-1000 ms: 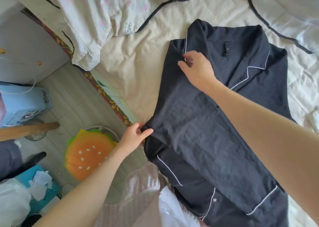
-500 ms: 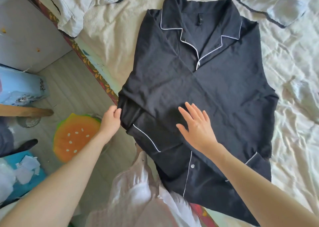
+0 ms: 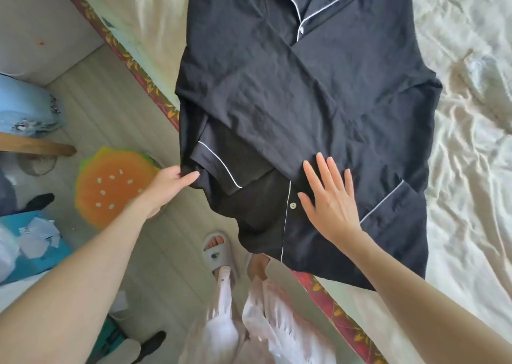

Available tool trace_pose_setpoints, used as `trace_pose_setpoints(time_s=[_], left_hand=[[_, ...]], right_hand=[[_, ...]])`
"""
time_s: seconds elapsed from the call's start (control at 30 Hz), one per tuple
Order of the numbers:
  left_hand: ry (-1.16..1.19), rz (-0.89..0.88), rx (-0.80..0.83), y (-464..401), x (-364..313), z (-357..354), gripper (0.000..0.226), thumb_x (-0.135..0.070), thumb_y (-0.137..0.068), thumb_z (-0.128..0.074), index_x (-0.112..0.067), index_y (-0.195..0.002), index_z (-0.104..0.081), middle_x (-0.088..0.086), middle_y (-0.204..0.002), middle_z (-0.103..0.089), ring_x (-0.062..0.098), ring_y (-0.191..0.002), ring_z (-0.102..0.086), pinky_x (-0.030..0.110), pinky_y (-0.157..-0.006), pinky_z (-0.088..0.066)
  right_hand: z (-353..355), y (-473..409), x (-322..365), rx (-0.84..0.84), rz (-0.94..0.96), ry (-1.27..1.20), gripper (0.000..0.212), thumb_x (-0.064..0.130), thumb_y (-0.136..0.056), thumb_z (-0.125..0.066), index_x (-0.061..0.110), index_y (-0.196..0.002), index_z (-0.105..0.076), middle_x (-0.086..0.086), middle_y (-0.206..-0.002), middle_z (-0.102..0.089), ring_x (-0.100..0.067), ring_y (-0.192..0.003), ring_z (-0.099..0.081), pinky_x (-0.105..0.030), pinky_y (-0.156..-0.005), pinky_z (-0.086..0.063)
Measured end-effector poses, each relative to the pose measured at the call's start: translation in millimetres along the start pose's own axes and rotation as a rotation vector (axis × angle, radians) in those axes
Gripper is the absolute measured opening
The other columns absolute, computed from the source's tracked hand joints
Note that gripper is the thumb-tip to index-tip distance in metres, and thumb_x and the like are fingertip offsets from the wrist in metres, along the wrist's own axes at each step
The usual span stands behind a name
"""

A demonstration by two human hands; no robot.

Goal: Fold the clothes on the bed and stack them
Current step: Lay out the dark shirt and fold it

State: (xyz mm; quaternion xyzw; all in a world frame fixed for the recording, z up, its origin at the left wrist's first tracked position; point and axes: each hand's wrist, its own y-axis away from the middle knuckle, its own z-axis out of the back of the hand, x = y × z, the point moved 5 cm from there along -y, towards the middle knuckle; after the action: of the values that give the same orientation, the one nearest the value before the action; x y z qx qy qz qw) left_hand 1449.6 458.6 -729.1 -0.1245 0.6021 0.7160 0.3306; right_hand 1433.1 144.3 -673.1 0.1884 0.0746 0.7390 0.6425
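A dark navy pyjama shirt with white piping and a notched collar (image 3: 318, 92) lies front-up on the cream, wrinkled bed sheet (image 3: 471, 142), its lower hem hanging over the near edge of the bed. One sleeve is folded across the chest, its white-piped cuff (image 3: 219, 167) lying near the shirt's left edge. The left hand (image 3: 173, 182) pinches the dark fabric at that edge, thumb and fingertips closed on a fold of cloth just beside the cuff. The right hand (image 3: 331, 197) rests flat on the shirt front, fingers straight and spread apart, palm down, just beside the white-piped button placket and a pale button (image 3: 292, 205). A white-piped patch pocket (image 3: 388, 205) sits to the right of that hand. The bed's side carries a red patterned border with orange leaves (image 3: 144, 78). On the pale wood-look floor (image 3: 91, 86) beside the bed lies an orange, burger-shaped round cushion with a green rim (image 3: 116, 185). A light blue container (image 3: 27, 106) and a turquoise box with scraps of paper (image 3: 36, 241) stand further left. The person's pale pink trousers (image 3: 249, 322) and a grey slide sandal (image 3: 217, 253) show below the hem.
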Motion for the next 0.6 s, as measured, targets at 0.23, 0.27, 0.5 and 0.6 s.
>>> trace_pose_setpoints(time_s=[0.23,0.27,0.5,0.6], left_hand=[[-0.078,0.084,0.043,32,61,-17,0.025,-0.025,-0.09,-0.064,-0.005,-0.105,-0.065,0.002,-0.101,-0.067,0.015,-0.094,-0.059,0.029,-0.085,-0.043],[-0.087,0.097,0.04,38,70,-18,0.027,-0.03,-0.092,-0.06,-0.003,-0.096,-0.064,0.003,-0.096,-0.064,0.016,-0.091,-0.057,0.03,-0.084,-0.042],[-0.083,-0.022,-0.347,83,83,-6,0.03,-0.036,-0.099,-0.044,-0.015,-0.079,-0.05,0.0,-0.08,-0.055,0.019,-0.075,-0.048,0.032,-0.067,-0.036],[0.045,-0.058,-0.279,100,81,-17,0.014,-0.023,-0.093,-0.058,-0.022,-0.082,-0.05,-0.007,-0.084,-0.06,0.009,-0.076,-0.055,0.022,-0.062,-0.04]], right_hand=[[-17,54,-14,0.006,-0.043,0.032,0.059,0.023,-0.087,-0.066,0.01,-0.14,-0.045,-0.016,-0.15,-0.035,-0.036,-0.14,-0.03,-0.058,-0.111,-0.023],[-19,64,-15,0.013,-0.06,0.027,0.059,0.022,-0.087,-0.066,0.009,-0.14,-0.045,-0.016,-0.15,-0.034,-0.036,-0.14,-0.029,-0.057,-0.111,-0.022],[-30,130,-32,0.173,-0.144,0.038,0.055,0.024,-0.097,-0.048,0.014,-0.148,-0.031,-0.008,-0.16,-0.007,-0.025,-0.148,-0.003,-0.044,-0.119,-0.007],[-29,154,-45,0.207,-0.178,0.033,0.056,0.026,-0.098,-0.047,0.016,-0.149,-0.028,-0.006,-0.16,-0.003,-0.024,-0.148,-0.001,-0.043,-0.119,-0.006]])
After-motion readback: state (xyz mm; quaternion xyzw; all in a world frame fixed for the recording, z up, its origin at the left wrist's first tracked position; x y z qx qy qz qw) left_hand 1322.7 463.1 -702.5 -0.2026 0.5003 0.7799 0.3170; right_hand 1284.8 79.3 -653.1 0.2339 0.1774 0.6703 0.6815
